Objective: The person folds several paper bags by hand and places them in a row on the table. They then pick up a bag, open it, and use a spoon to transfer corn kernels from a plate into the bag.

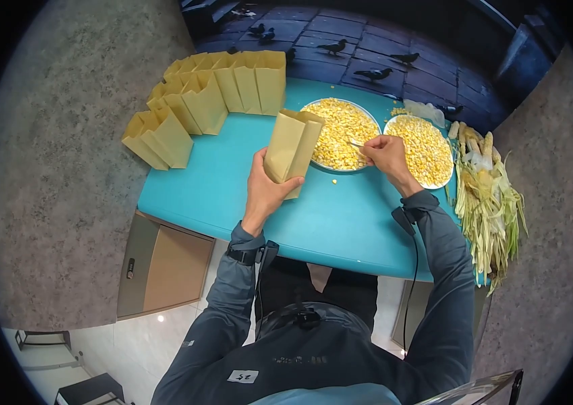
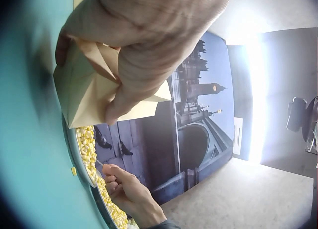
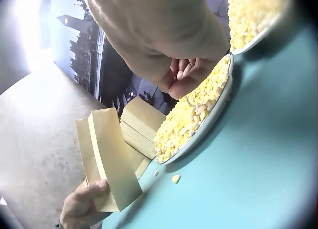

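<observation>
My left hand (image 1: 267, 192) grips a tan paper bag (image 1: 293, 145) around its lower part, the bag standing upright with its top toward the far side. In the left wrist view the thumb and fingers wrap the bag (image 2: 89, 90) from both sides. My right hand (image 1: 389, 158) pinches the thin handle of a small metal spoon (image 1: 355, 142) over a round plate (image 1: 341, 169) heaped with yellow corn kernels (image 1: 340, 128). The spoon's bowl end is down among the kernels, mostly hidden. In the right wrist view, curled fingers (image 3: 186, 80) hover close above the heap.
A second plate of corn kernels (image 1: 424, 152) stands to the right, beside corn husks and cobs (image 1: 489, 202). Several open paper bags (image 1: 195, 101) stand at the back left of the teal table (image 1: 232, 196). A clear plastic bag (image 1: 426, 113) and loose kernels lie behind the plates.
</observation>
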### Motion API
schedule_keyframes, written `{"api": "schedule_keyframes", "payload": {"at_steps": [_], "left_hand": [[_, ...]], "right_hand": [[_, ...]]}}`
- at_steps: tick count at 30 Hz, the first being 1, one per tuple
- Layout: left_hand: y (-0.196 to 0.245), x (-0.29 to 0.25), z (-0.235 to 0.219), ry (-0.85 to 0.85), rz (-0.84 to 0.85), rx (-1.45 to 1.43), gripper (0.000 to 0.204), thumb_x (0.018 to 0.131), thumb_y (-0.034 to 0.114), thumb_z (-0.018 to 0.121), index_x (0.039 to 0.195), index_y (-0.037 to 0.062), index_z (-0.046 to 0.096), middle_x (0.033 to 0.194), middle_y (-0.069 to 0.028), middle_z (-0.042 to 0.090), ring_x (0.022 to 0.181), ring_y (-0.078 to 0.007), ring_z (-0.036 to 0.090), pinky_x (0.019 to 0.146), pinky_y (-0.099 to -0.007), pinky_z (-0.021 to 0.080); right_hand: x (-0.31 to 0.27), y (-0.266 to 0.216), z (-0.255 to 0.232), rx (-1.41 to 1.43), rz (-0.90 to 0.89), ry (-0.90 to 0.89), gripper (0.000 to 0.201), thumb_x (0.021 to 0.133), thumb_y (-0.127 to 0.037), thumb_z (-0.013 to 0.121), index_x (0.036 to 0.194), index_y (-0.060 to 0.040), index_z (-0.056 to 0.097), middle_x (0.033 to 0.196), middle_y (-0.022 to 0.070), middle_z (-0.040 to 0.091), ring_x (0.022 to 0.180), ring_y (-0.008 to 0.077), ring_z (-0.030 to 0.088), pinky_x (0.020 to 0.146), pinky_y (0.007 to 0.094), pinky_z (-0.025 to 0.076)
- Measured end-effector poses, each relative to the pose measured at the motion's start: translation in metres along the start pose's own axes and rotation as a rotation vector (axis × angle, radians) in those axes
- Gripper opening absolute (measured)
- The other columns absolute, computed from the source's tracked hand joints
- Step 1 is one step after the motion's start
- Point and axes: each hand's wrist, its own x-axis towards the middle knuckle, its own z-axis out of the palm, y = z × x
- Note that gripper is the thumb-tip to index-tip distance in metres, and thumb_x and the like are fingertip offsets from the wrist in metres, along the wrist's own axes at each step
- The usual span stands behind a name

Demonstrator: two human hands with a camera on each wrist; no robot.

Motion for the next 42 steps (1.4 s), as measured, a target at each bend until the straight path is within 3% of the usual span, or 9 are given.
{"api": "schedule_keyframes", "payload": {"at_steps": [10,24,27,28,30,32,36,38,42], "left_hand": [[0.005,-0.001,0.003,-0.018,0.013,0.042,0.102,0.070,0.023,0.102,0.151,-0.0007,0.045,0.140,-0.0212,0.065,0.129,-0.0340,0.066,0.109,-0.0430,0.055],[0.018,0.019,0.033,-0.082,0.061,0.085,0.102,0.067,0.020,0.103,0.150,-0.0020,0.047,0.140,-0.0216,0.065,0.130,-0.0362,0.065,0.110,-0.0449,0.054],[0.018,0.019,0.038,-0.082,0.057,0.083,0.102,0.067,0.020,0.103,0.150,-0.0018,0.047,0.141,-0.0214,0.065,0.130,-0.0359,0.065,0.110,-0.0451,0.054],[0.018,0.018,0.039,-0.077,0.063,0.084,0.102,0.067,0.020,0.103,0.150,-0.0016,0.047,0.140,-0.0212,0.065,0.130,-0.0358,0.065,0.110,-0.0451,0.054],[0.018,0.017,0.038,-0.064,0.065,0.090,0.102,0.067,0.020,0.103,0.150,-0.0015,0.047,0.140,-0.0211,0.065,0.129,-0.0356,0.065,0.109,-0.0450,0.055],[0.019,0.016,0.036,-0.072,0.057,0.077,0.101,0.069,0.022,0.104,0.149,-0.0005,0.048,0.140,-0.0197,0.065,0.129,-0.0318,0.065,0.109,-0.0423,0.055],[0.014,0.015,0.030,-0.056,0.071,0.070,0.101,0.068,0.022,0.104,0.148,-0.0015,0.048,0.139,-0.0196,0.065,0.128,-0.0312,0.065,0.109,-0.0424,0.055],[0.013,0.013,0.024,-0.030,0.071,0.061,0.100,0.068,0.022,0.104,0.148,-0.0021,0.048,0.138,-0.0189,0.065,0.128,-0.0304,0.065,0.109,-0.0418,0.055],[0.013,0.009,0.016,-0.016,0.047,0.062,0.099,0.069,0.022,0.103,0.148,-0.0017,0.048,0.138,-0.0181,0.065,0.128,-0.0298,0.065,0.109,-0.0411,0.055]], "right_hand": [[0.014,-0.003,-0.004,0.350,0.244,-0.012,0.008,0.092,0.004,0.080,0.100,0.0056,0.076,0.085,0.0067,0.074,0.069,0.0122,0.066,0.061,0.0253,0.055],[-0.014,-0.111,-0.028,0.193,-0.053,-0.010,0.011,0.087,-0.004,0.084,0.092,0.0027,0.076,0.081,0.0063,0.073,0.068,0.0120,0.068,0.062,0.0262,0.057],[-0.030,-0.107,-0.018,-0.271,-0.536,-0.032,0.006,0.086,-0.004,0.080,0.091,-0.0009,0.077,0.079,0.0060,0.075,0.066,0.0151,0.070,0.063,0.0320,0.057],[-0.034,-0.107,-0.019,-0.270,-0.538,-0.030,0.006,0.086,-0.004,0.080,0.091,-0.0009,0.077,0.079,0.0060,0.075,0.066,0.0151,0.070,0.063,0.0320,0.057],[-0.039,-0.112,-0.019,-0.499,-0.924,0.037,0.005,0.084,-0.001,0.078,0.089,-0.0002,0.076,0.077,0.0116,0.075,0.066,0.0214,0.072,0.063,0.0348,0.057],[-0.041,-0.113,-0.018,-0.480,-0.912,0.062,0.002,0.083,0.000,0.075,0.085,0.0001,0.074,0.077,0.0144,0.074,0.068,0.0251,0.074,0.064,0.0363,0.056],[-0.017,-0.057,-0.031,-0.498,-0.593,0.102,0.005,0.082,-0.003,0.076,0.085,0.0006,0.077,0.075,0.0146,0.076,0.068,0.0238,0.076,0.065,0.0346,0.059],[-0.005,-0.024,-0.032,-0.513,-0.262,0.082,0.008,0.082,-0.006,0.078,0.087,-0.0003,0.080,0.073,0.0132,0.077,0.066,0.0216,0.076,0.064,0.0342,0.060],[-0.004,-0.006,-0.015,-0.201,-0.026,0.041,0.007,0.083,-0.006,0.080,0.084,0.0015,0.080,0.071,0.0081,0.077,0.062,0.0148,0.073,0.059,0.0297,0.059]]}}
